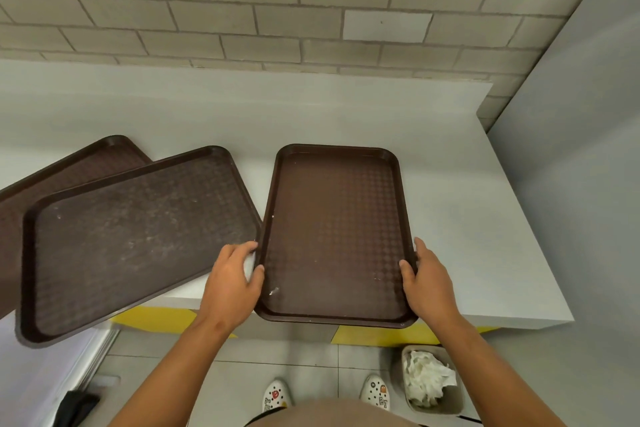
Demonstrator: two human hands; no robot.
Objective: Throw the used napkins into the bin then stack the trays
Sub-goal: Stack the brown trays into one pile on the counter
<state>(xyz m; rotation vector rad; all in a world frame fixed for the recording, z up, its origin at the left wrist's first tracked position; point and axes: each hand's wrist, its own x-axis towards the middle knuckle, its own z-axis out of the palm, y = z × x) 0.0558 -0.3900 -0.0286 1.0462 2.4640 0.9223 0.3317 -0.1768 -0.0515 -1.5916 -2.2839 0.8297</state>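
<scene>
Hands — left hand (231,282) grips tray (336,232) | right hand (427,282) grips opposite rim

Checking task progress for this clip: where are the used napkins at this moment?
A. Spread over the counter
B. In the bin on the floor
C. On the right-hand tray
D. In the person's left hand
B: crumpled white napkins sit inside the bin on the floor at lower right, while the right-hand tray, gripped by the left hand and right hand, holds none.

3 trays (337,229), 1 bin (459,395), 2 hands (230,282), 2 shoes (275,399)
</scene>
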